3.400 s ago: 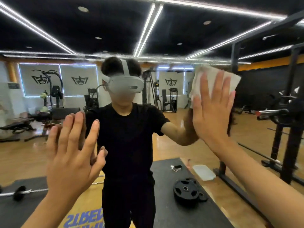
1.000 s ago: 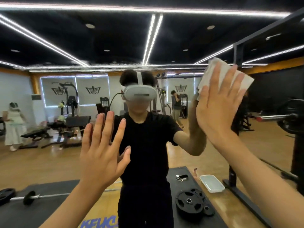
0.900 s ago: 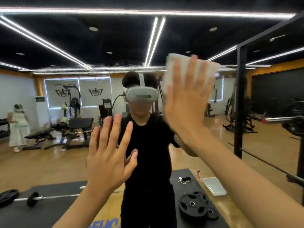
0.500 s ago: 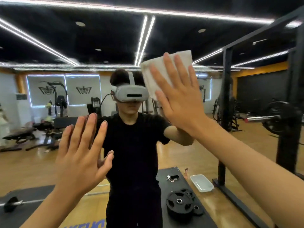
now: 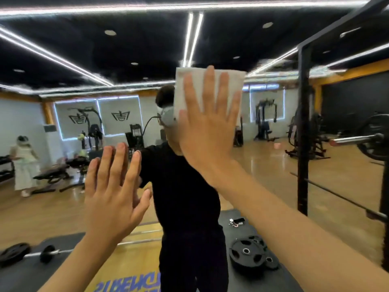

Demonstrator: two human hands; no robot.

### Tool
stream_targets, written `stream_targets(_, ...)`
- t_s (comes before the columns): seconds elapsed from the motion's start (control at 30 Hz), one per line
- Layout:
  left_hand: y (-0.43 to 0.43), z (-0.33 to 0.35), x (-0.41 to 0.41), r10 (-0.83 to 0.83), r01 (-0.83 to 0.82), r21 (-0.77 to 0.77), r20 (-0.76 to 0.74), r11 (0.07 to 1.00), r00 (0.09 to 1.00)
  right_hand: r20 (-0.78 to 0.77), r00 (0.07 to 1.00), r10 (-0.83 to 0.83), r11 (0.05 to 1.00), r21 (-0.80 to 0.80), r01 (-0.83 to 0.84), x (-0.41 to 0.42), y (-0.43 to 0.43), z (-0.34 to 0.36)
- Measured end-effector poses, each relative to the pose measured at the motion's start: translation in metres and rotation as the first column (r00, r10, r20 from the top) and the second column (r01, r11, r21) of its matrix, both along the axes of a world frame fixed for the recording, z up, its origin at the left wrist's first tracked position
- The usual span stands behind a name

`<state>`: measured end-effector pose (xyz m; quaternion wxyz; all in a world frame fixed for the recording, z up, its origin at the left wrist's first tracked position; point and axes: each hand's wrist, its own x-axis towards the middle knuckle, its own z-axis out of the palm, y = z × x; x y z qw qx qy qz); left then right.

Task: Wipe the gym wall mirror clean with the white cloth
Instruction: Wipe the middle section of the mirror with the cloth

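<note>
The gym wall mirror (image 5: 263,165) fills the whole view and reflects the room and my own figure. My right hand (image 5: 207,131) lies flat with straight, spread fingers and presses the folded white cloth (image 5: 190,87) against the glass at head height, over my reflected head. My left hand (image 5: 114,190) is held flat against the mirror lower and to the left, fingers straight, with nothing in it.
In the reflection a black squat rack (image 5: 303,131) with a loaded barbell (image 5: 357,140) stands at the right. Weight plates (image 5: 250,256), a small barbell (image 5: 25,253) and keys lie on black floor mats. A person in white (image 5: 24,163) stands far left among benches and machines.
My right hand has slid the cloth leftwards across the mirror, from the upper right to over my reflected head. The left hand stays flat on the glass.
</note>
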<state>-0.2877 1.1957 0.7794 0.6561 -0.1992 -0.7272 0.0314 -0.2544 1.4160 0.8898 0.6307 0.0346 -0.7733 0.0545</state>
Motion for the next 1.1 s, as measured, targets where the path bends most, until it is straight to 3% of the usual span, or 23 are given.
stream_targets(0.13,-0.006,0.003,0.001,0.005,-0.006,-0.034,-0.009,0.999,1.0,0.078,0.997,0.018,0.944,0.327,-0.043,-0.006,-0.061,-0.006)
stream_targets(0.2,-0.007,0.003,0.002,0.009,-0.009,-0.042,-0.002,0.999,1.0,0.073,0.997,0.035,0.862,0.503,-0.067,-0.005,-0.036,-0.003)
stream_targets(0.27,-0.007,0.003,0.002,0.011,-0.011,-0.041,0.007,0.999,1.0,0.057,0.996,0.062,0.815,0.574,-0.083,-0.002,0.011,0.003)
stream_targets(0.37,-0.006,0.003,0.002,-0.002,0.002,-0.041,0.011,0.999,1.0,0.033,0.998,-0.048,0.893,0.449,0.028,0.002,0.099,0.01)
stream_targets(0.5,-0.001,0.001,0.0,-0.002,0.002,-0.009,-0.01,1.0,1.0,0.071,0.992,-0.108,0.989,0.112,0.1,0.018,0.195,0.005)
stream_targets(0.57,0.001,0.001,0.0,0.004,-0.004,-0.002,-0.014,1.0,1.0,0.068,0.992,-0.11,0.992,-0.051,0.113,0.019,0.2,0.001)
stream_targets(0.67,0.001,0.0,0.001,0.015,-0.015,-0.002,-0.01,1.0,1.0,0.028,0.995,-0.093,0.961,-0.26,0.097,0.01,0.138,-0.002)
stream_targets(0.8,-0.002,0.001,0.002,0.015,-0.015,-0.023,-0.001,1.0,1.0,0.039,0.999,0.035,0.998,-0.054,-0.032,0.002,0.04,-0.051)
stream_targets(0.9,-0.004,0.002,0.003,0.021,-0.021,-0.02,0.021,1.0,1.0,0.119,0.989,0.085,0.989,0.113,-0.099,0.004,0.019,-0.126)
stream_targets(1.0,-0.002,0.002,0.003,0.018,-0.017,-0.01,0.03,1.0,0.999,0.204,0.978,0.04,0.925,0.362,-0.113,0.013,0.037,-0.191)
stream_targets(1.1,0.001,0.0,0.002,0.007,-0.007,0.014,0.006,1.0,1.0,0.182,0.983,0.019,0.818,0.562,-0.12,0.01,0.056,-0.153)
